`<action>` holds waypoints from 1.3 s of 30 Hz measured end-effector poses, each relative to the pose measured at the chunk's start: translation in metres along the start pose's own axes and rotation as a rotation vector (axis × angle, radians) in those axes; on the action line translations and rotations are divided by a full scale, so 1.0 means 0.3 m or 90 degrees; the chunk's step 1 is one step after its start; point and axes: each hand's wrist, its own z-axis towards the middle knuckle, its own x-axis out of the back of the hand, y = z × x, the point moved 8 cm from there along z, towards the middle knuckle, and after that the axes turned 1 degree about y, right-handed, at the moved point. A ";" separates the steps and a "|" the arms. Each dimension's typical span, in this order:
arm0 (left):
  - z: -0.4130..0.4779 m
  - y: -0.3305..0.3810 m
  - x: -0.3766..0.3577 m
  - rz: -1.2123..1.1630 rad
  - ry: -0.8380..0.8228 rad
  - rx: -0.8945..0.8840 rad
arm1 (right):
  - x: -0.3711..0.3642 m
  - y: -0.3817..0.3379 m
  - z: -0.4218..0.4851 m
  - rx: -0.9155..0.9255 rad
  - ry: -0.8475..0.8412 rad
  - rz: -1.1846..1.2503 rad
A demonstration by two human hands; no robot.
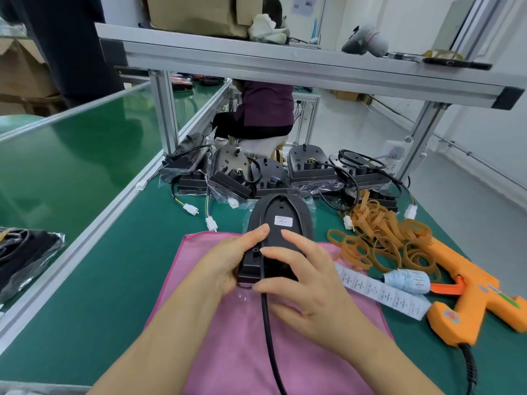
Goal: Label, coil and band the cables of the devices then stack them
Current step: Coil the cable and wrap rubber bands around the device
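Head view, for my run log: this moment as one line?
black device: labelled, over pink cloth | left hand: grips device | right hand: rests on device | cable: uncoiled | rubber bands: untouched

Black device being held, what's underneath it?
A pink cloth spread on the green table. The device, left hand and right hand cover the patch directly below, so anything there is hidden.
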 end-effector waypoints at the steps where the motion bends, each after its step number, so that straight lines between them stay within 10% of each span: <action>1: -0.001 -0.002 0.001 -0.002 -0.004 0.008 | 0.002 -0.005 -0.001 0.011 0.009 -0.010; 7: -0.002 -0.006 0.002 -0.022 -0.017 -0.012 | 0.031 0.018 -0.040 -0.047 0.083 0.133; 15: 0.004 0.003 0.013 -0.060 0.017 -0.024 | 0.014 0.128 -0.189 -0.468 0.367 0.658; 23: -0.013 0.020 -0.004 -0.051 0.000 -0.075 | -0.028 0.262 -0.247 -0.773 0.347 0.710; 39: -0.069 0.011 -0.019 0.032 -0.029 -0.147 | 0.004 0.260 -0.072 -0.539 0.085 0.281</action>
